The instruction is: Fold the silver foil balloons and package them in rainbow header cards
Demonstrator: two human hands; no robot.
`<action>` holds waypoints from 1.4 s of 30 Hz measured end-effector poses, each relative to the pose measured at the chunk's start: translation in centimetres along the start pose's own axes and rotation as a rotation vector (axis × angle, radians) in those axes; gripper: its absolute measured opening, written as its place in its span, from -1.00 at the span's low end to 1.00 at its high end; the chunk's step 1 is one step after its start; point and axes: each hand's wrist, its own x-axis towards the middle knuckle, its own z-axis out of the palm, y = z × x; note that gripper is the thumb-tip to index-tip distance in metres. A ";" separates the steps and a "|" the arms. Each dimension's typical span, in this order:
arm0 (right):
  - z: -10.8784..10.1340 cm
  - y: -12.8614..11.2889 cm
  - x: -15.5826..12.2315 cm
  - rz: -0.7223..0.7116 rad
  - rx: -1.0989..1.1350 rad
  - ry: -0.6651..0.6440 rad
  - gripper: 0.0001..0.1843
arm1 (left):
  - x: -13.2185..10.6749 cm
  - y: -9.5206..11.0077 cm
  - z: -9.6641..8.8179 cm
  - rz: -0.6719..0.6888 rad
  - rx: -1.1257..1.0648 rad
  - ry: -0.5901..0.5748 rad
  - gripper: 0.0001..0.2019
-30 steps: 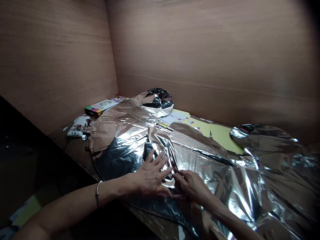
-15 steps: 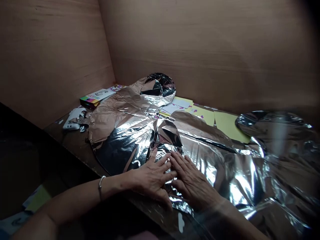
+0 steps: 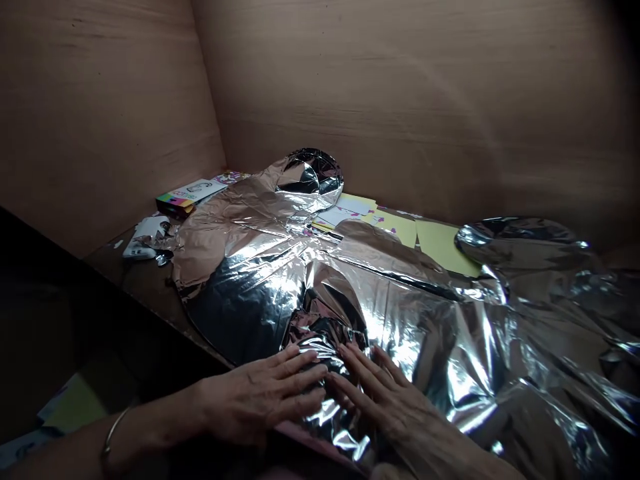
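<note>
A large flat silver foil balloon (image 3: 280, 267) is spread across the dark table (image 3: 145, 280), crumpled in the middle. My left hand (image 3: 260, 397) lies flat on its near edge with fingers stretched out. My right hand (image 3: 380, 397) lies beside it, fingers spread on the foil, fingertips touching the crumpled fold (image 3: 325, 320). Neither hand holds anything. A bangle (image 3: 113, 433) sits on my left wrist. A round lobe of the foil (image 3: 313, 173) rests at the back and another lobe (image 3: 520, 240) at the right.
Brown wooden walls (image 3: 400, 100) close the table at the back and left. A colourful small box (image 3: 187, 195) and a white object (image 3: 143, 237) lie at the left. Yellow paper sheets (image 3: 440, 243) lie under the foil near the back wall.
Both hands have slid back toward me along the foil, staying flat. The crumpled fold in the middle now lies lower and flatter. The camera has shifted slightly.
</note>
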 end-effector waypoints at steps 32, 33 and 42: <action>-4.7 11.9 14.3 0.605 1.060 -0.065 -0.46 | 5.9 -0.7 0.6 -0.216 0.119 0.317 -0.22; -4.6 11.8 14.7 0.590 1.072 -0.078 -0.55 | 6.0 -0.9 0.8 -0.203 0.131 0.335 -0.21; -2.1 11.6 15.4 0.642 1.129 0.133 -0.74 | 5.9 -1.5 1.7 -0.182 0.134 0.366 -0.21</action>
